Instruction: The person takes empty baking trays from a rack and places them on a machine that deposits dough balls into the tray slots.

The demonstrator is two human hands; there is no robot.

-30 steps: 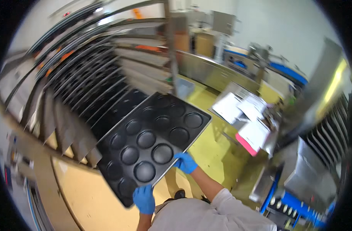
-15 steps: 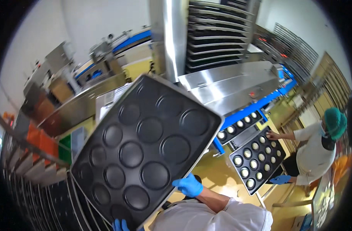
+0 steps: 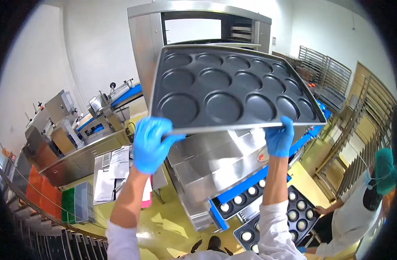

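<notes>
A dark baking tray [image 3: 198, 113] with rows of round hollows is held up in front of me, its hollows bare. My left hand [image 3: 153, 141], in a blue glove, grips its near left corner with the thumb along the edge. My right hand [image 3: 278, 138], gloved in blue too, is closed round the near edge towards the right. Behind the tray rises a tall steel tray housing [image 3: 145, 39] with an opening at its top. Whether the tray's far edge touches it is hard to tell.
Below stands a steel machine [image 3: 194, 167] with a blue conveyor [image 3: 239, 190]. At the lower right, dough pieces fill a tray [image 3: 309, 201] beside a co-worker [image 3: 356, 221] in a green cap. Left are papers on a table [image 3: 105, 184] and orange crates [image 3: 42, 195]; racks [image 3: 337, 160] line the right.
The tray has swung from a steep slant at my left up to the steel housing, now nearly level. My left hand has come into full view on its near corner.
</notes>
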